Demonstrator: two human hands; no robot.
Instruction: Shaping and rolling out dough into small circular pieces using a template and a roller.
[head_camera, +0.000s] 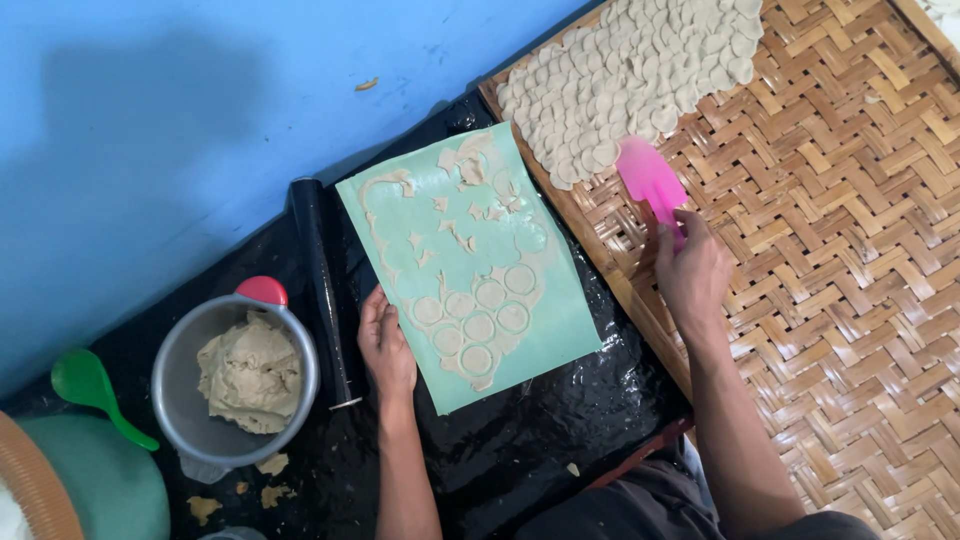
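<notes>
- A blue wall or floor (180, 130) fills the upper left of the frame, with a crinkled black plastic sheet (540, 420) spread as the working surface across the lower middle
- A large woven bamboo tray (850, 260) covers the right half of the frame; overlapping pale dough rounds (630, 70) lie in rows on its upper part
- A pale green mat (560, 330) lies tilted on the black sheet at the centre, just left of the tray's edge; it carries a thin rolled dough layer (470, 300) with cut circles in its lower part and ragged scraps in its upper part
- A grey metal bowl (175, 400) stands at lower left, holding a lump of tan dough (250, 375); a red lid or knob (262, 290) shows at its upper rim
- A green container (110, 485) sits in the lower left corner with a green spoon (85, 385) resting over it
- A black rolling pin (322, 290) lies upright in the picture between the bowl and the mat
- The left hand (387, 345) rests on the mat's left edge, fingers close together and lying flat on it
- The right hand (692, 272) hovers over the tray, fingers closed round the handle of a pink spatula (648, 175), whose blade points toward the dough rounds
- Small dough crumbs (270, 490) lie on the black sheet below the bowl
</notes>
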